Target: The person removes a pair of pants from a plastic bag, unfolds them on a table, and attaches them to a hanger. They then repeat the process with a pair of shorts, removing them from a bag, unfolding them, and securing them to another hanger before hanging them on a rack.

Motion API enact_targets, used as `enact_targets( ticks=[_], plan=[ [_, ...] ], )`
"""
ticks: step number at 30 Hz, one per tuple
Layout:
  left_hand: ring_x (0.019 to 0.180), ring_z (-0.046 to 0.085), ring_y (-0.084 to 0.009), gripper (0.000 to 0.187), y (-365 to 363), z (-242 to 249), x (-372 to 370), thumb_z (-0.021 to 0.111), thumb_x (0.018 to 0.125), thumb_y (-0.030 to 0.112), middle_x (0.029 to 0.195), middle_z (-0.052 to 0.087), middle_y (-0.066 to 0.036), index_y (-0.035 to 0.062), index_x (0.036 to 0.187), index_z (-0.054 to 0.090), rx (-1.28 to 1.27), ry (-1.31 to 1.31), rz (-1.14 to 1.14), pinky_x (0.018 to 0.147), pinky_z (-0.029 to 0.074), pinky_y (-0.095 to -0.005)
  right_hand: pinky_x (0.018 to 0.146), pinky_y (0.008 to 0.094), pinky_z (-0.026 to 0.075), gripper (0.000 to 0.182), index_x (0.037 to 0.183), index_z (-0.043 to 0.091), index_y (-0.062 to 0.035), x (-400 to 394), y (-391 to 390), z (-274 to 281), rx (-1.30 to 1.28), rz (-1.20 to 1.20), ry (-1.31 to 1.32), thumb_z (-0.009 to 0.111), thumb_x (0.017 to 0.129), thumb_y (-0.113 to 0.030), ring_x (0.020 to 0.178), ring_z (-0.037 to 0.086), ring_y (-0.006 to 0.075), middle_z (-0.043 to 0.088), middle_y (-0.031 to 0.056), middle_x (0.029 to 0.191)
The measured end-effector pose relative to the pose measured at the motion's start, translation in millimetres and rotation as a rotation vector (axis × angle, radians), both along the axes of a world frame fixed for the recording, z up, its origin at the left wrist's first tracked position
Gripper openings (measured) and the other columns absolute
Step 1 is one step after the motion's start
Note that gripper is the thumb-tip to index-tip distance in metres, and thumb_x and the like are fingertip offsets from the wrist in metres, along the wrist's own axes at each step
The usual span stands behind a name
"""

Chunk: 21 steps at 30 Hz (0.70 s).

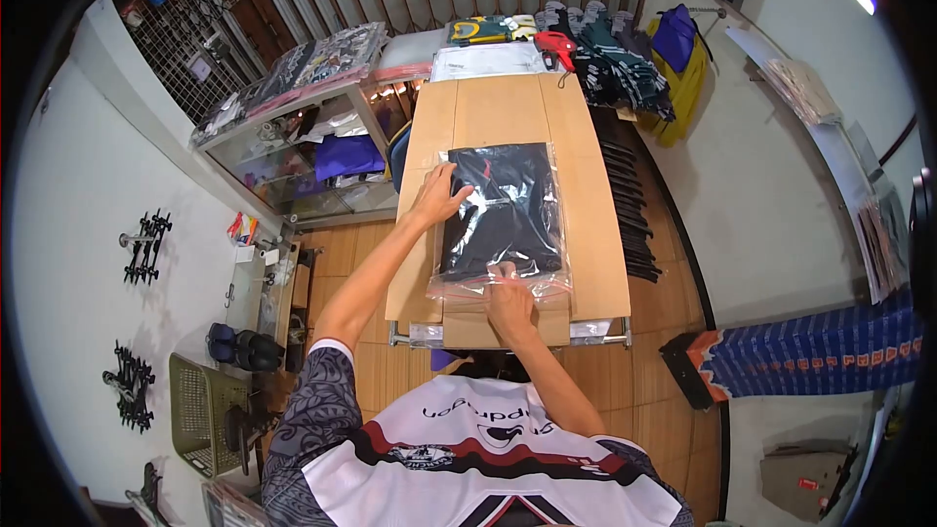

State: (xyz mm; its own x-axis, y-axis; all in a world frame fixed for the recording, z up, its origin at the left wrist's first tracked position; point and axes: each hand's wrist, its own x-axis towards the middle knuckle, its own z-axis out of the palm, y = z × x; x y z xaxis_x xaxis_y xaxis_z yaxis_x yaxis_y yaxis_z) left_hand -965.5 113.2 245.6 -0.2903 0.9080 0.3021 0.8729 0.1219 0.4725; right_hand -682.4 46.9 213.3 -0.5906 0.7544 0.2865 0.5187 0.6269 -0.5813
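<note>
Black in clear plastic: pressing bag (503,224) at far-left corner with open left hand (441,197), seemingly pinching its near edge with right hand (511,310), toward near edge of desk (590,234).

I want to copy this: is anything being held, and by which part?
The right hand seems to hold the clear bag by its near, red-striped edge; the left hand rests on its left side.

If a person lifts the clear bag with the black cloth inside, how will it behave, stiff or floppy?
The clear bag probably bends and sags, since it lies flat around folded-looking black cloth. Its shiny, wrinkled film suggests a slippery surface, so it may slide on the smooth-looking table. It seems unlikely to roll.
</note>
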Motion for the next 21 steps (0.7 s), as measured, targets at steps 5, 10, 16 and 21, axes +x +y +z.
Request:
enact_targets(
  ticks=[5,10,16,21],
  plan=[
    [0.14,0.042,-0.0426,0.089,49,-31,-31,0.063,0.091,0.057,0.147,0.049,-0.028,-0.0032,0.151,0.036,-0.216,-0.061,0.172,0.117,0.033,-0.0496,0.068,0.0487,0.056,0.012,0.097,0.065,-0.005,-2,19,-4,0.037,0.027,-0.015,0.062,0.086,-0.008,0.083,0.07,0.0369,0.064,0.0155,0.097],
    [0.136,0.043,-0.0483,0.087,61,-32,-32,0.058,0.092,0.063,0.143,0.054,-0.027,0.0027,0.151,0.039,-0.362,-0.03,0.267,0.115,0.032,-0.0545,0.068,0.0495,0.054,0.011,0.089,0.066,-0.0022,11,19,-12,-0.005,0.122,-0.041,0.064,0.087,-0.013,0.08,0.069,0.038,0.067,0.0198,0.087],
    [0.132,0.048,-0.0471,0.076,66,-39,-44,0.059,0.093,0.055,0.14,0.056,-0.027,0.0036,0.148,0.046,-0.362,-0.019,0.261,0.113,0.037,-0.0519,0.074,0.0501,0.055,0.02,0.094,0.073,-0.0006,53,-13,37,-0.199,0.377,-0.134,0.068,0.083,-0.016,0.082,0.07,0.039,0.069,0.0197,0.089],
    [0.124,0.058,-0.0415,0.063,57,-41,-49,0.07,0.087,0.023,0.129,0.063,-0.028,0.0016,0.143,0.05,-0.107,-0.068,0.271,0.109,0.044,-0.0465,0.088,0.0444,0.052,0.042,0.117,0.065,-0.0036,70,-29,66,-0.302,0.321,-0.036,0.075,0.083,-0.026,0.109,0.062,0.0322,0.065,0.014,0.11]
  ],
)
